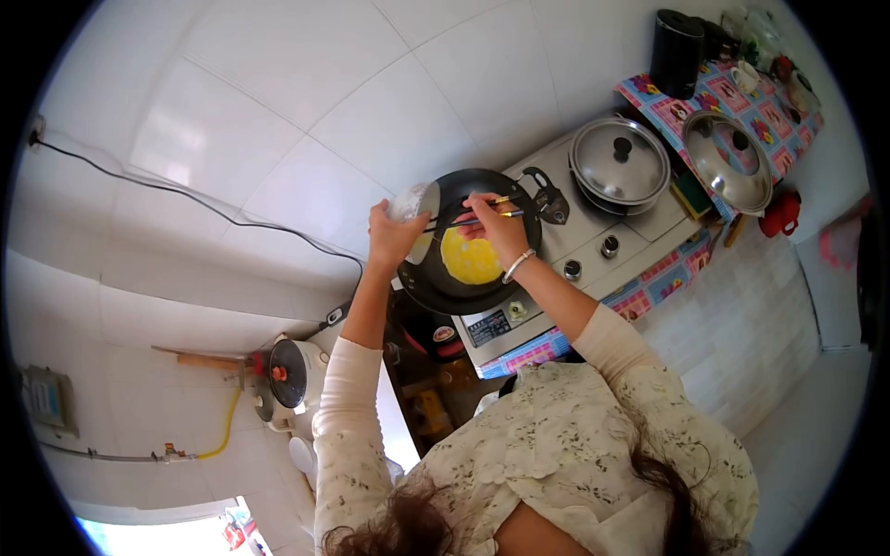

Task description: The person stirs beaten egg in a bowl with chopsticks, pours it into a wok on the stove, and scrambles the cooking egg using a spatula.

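Observation:
A black pan [445, 294] sits on the stove, with a round yellow layer of egg [471, 258] inside it. My left hand [393, 233] grips a whitish bowl [414, 201] that is tilted over the pan's left side. Above the egg, my right hand [491, 225], with a bracelet at the wrist, is closed on dark chopsticks [448, 223] that point left toward the bowl. Whether the chopstick tips touch the bowl is hard to tell.
Right of the pan, a lidded pot [619, 159] stands on the stove [588, 243]. A glass lid [726, 162] leans by a patterned cloth [769, 116] with a black canister [676, 56]. At lower left is a white cooker [313, 374].

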A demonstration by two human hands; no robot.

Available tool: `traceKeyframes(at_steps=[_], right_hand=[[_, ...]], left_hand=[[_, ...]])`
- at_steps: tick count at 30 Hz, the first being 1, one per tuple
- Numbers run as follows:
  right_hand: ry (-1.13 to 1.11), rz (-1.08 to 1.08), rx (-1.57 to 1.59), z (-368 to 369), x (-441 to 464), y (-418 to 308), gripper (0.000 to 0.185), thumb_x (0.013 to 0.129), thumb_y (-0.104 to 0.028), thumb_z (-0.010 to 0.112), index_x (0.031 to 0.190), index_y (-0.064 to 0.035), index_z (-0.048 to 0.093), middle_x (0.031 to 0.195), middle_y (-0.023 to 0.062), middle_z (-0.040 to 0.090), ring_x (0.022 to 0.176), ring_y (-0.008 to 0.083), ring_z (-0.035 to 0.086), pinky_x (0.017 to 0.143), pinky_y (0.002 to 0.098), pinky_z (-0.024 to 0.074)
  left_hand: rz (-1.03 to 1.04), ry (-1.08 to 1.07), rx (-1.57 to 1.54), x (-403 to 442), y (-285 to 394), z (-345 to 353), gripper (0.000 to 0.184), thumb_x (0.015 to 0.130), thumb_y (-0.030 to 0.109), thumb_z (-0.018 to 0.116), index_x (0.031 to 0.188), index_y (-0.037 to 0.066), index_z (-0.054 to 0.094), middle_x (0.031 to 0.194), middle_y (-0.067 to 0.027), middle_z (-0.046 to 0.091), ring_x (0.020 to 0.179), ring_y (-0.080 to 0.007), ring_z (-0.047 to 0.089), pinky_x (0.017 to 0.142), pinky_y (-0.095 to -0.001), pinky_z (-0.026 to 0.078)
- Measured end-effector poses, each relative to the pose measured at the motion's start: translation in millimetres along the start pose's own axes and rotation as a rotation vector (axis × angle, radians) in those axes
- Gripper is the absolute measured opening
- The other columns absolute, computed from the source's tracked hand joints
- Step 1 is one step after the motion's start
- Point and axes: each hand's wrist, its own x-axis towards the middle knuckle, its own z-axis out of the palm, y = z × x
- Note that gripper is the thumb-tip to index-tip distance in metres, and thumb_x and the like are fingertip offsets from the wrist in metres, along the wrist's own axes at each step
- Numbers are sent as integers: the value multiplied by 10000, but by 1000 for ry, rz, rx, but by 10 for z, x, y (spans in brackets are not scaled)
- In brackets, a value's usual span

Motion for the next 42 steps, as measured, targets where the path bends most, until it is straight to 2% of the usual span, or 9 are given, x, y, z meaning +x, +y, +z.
traceKeyframes(at_steps=[10, 15, 20, 24, 31, 35, 36, 39, 42], right_hand=[[133, -80, -177, -249, -44, 101, 238, 887, -223, 558, 875, 11, 599, 722, 103, 640, 565, 158, 643, 512, 240, 525], [-4, 30, 144, -83, -64, 206, 222, 887, -223, 554, 886, -6, 605, 737, 108, 646, 588, 160, 649, 545, 248, 537], [179, -65, -349, -186, -74, 138, 225, 881, -214, 566, 870, 7, 606, 734, 90, 648, 549, 138, 635, 533, 249, 532], [45, -145, -131, -122, -77, 246, 217, 886, -209, 563, 867, 3, 610, 748, 84, 653, 559, 137, 638, 524, 224, 510], [146, -218, -469, -215, -101, 193, 184, 881, -191, 567, 858, -14, 610, 603, 62, 615, 550, 120, 640, 519, 216, 484], [-40, -239, -205, -122, -130, 239, 197, 879, -200, 572, 849, -8, 603, 597, 65, 613, 551, 116, 639, 523, 215, 484], [-28, -208, -175, -165, -122, 248, 186, 882, -197, 570, 871, -14, 602, 647, 69, 631, 576, 114, 641, 538, 213, 491], [152, -210, -749, -288, -140, 69, 169, 890, -189, 562, 896, -25, 601, 716, 72, 645, 611, 115, 646, 557, 213, 500], [29, -227, -517, -291, -214, 70, 213, 926, -201, 507, 915, 5, 561, 824, 122, 652, 632, 150, 653, 583, 216, 522]], left_hand=[[-54, -7, -156, 47, -105, -107, 949, 632, 327, 785, 1303, -109, 275, 1146, -245, 501, 964, -268, 568, 774, -292, 492], [-8, -44, -86, 55, -78, -17, 939, 631, 327, 785, 1292, -120, 290, 1179, -257, 482, 1058, -288, 520, 862, -333, 455], [111, -6, 96, 52, -87, 27, 937, 623, 341, 788, 1278, -128, 310, 1219, -274, 448, 1166, -350, 414, 971, -382, 368], [160, -7, 143, 4, -28, 83, 935, 614, 342, 790, 1267, -132, 319, 1220, -275, 440, 1176, -373, 393, 996, -406, 331], [313, 59, 280, -131, 0, 188, 916, 605, 333, 792, 1255, -126, 339, 1190, -267, 452, 1165, -385, 405, 1004, -432, 301], [336, 32, 240, -179, -10, 245, 907, 599, 344, 792, 1249, -116, 356, 1186, -259, 457, 1156, -383, 415, 999, -432, 306], [323, 33, 236, -188, -8, 266, 906, 598, 347, 792, 1247, -114, 360, 1186, -258, 457, 1156, -384, 415, 998, -432, 307], [249, 55, 209, -172, -57, 232, 915, 597, 359, 788, 1251, -117, 360, 1204, -264, 450, 1166, -377, 413, 1001, -423, 314], [144, 56, 140, -147, -90, 184, 932, 600, 373, 781, 1260, -124, 350, 1225, -273, 438, 1177, -374, 408, 1009, -409, 317]])
